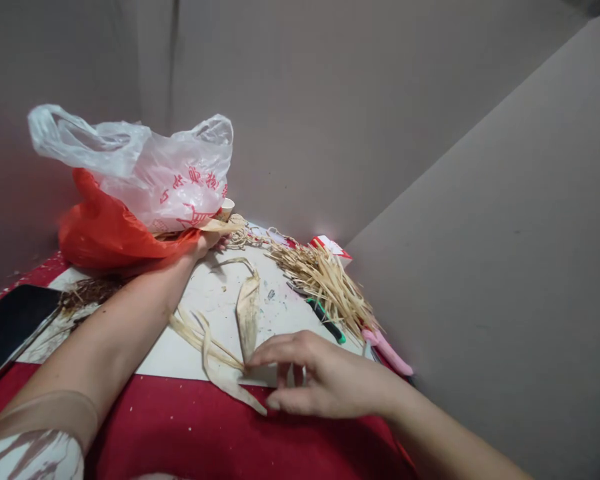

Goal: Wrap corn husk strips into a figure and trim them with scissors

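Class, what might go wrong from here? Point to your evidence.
The left hand is close beside the red bag, so drawing back might drag it. The cup stands near that hand and could tip. The pale husk strip juts past the white sheet beside the right hand, which may knock it aside.

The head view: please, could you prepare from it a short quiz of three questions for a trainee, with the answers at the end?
1. Which things are nearest to the right hand?
A) the white cup
B) the pale husk-like pieces
C) the dark flat device

2. True or false: in the picture, the bundle of thin straw-like strips lies to the right of the red bag.

3. Fill in the missing colour: the slim tool handle beside the bundle is black and ____.

Key: 1. B; 2. true; 3. green
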